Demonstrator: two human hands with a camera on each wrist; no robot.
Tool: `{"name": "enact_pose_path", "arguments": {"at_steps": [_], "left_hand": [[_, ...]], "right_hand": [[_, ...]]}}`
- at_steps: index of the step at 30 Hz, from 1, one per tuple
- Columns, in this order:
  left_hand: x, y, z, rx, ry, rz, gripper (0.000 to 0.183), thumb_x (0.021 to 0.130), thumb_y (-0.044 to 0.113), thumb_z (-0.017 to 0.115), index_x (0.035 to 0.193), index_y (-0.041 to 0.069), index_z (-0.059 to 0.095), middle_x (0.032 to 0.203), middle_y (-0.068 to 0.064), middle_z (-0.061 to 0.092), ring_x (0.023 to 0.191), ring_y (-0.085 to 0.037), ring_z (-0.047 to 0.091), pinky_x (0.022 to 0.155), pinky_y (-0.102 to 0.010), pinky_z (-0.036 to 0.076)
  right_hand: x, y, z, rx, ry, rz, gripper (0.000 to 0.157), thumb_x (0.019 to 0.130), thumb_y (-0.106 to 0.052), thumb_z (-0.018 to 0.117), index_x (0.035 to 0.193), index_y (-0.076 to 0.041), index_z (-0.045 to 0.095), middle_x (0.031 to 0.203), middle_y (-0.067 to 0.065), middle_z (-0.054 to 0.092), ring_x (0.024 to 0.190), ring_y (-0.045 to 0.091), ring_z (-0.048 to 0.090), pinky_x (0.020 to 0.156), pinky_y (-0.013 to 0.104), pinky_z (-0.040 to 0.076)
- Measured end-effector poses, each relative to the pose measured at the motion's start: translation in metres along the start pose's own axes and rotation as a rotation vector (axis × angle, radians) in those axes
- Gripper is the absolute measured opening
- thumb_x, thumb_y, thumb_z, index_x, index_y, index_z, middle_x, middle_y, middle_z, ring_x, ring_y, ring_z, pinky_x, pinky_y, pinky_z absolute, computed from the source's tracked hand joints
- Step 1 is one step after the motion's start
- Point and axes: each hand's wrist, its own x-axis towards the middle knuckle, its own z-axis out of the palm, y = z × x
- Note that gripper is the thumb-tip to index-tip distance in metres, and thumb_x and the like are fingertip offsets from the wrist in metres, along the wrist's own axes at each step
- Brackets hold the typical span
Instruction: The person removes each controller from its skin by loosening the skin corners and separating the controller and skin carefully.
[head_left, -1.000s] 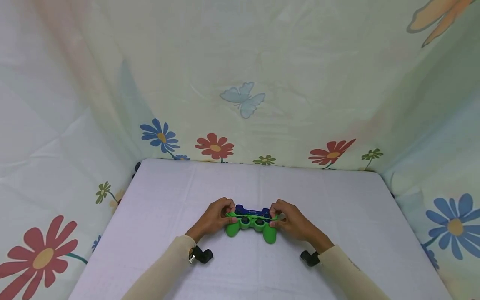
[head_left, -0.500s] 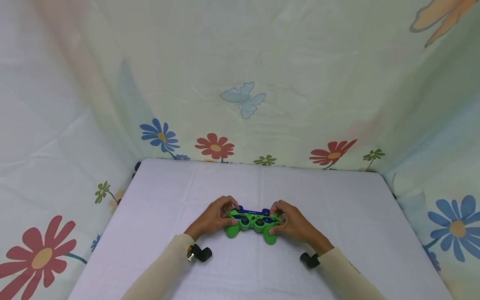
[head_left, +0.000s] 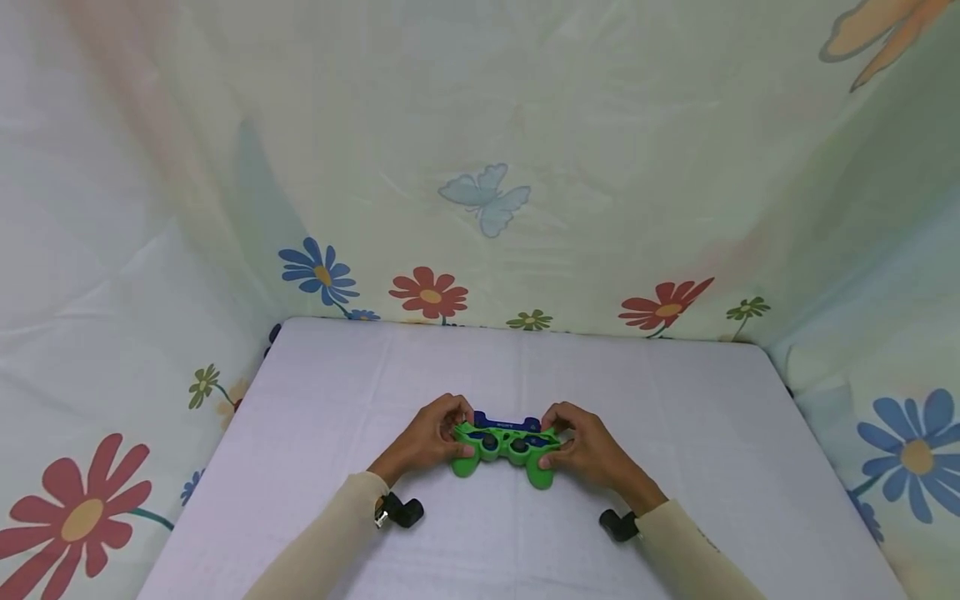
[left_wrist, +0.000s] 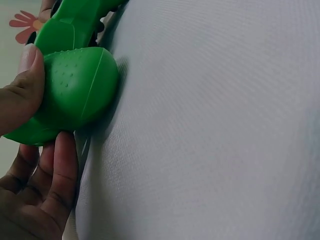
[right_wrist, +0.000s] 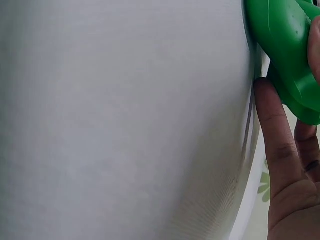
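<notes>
Two beige sleeves (head_left: 326, 529) enter at the near side, each with a black wrist camera (head_left: 405, 511) mounted near the cuff. Beyond them, the left hand (head_left: 429, 433) grips one end of a green cover (head_left: 503, 451), its thumb pressed on the face of the rounded grip and its fingers bent against the far and lower sides. The right hand (head_left: 588, 443) holds the opposite end in like manner, thumb on top; in the right wrist view one finger extends alongside the cloth. The cover fits around a blue controller (head_left: 504, 424), positioned between the hands at the near-middle of the white table (head_left: 652, 383). Status, judged from the present fit: both rounded grips are enclosed and the two dark sticks protrude through the cover, so the lower portion appears seated. The far upper edge of the controller is exposed as a blue strip, so seating along that edge appears to be the portion left. Fit on the underside cannot be verified from these views. Behind the table hangs a pale curtain (head_left: 600, 183) printed with flowers (head_left: 430, 293) and a blue butterfly (head_left: 487, 200).
</notes>
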Motion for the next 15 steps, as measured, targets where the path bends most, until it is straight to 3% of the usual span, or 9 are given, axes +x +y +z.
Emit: {"name": "enact_pose_path", "arguments": {"at_steps": [15], "left_hand": [[-0.0046, 0.0025, 0.0013, 0.039, 0.031, -0.002, 0.030, 0.084, 0.016, 0.092, 0.097, 0.022, 0.066, 0.093, 0.002, 0.056, 0.090, -0.013, 0.055, 0.077, -0.026, 0.050]], "right_hand": [[0.0084, -0.0020, -0.0036, -0.037, -0.043, -0.007, 0.037, 0.074, -0.026, 0.098, 0.093, -0.020, 0.067, 0.100, -0.004, 0.067, 0.100, 0.014, 0.062, 0.092, 0.033, 0.056]]}}
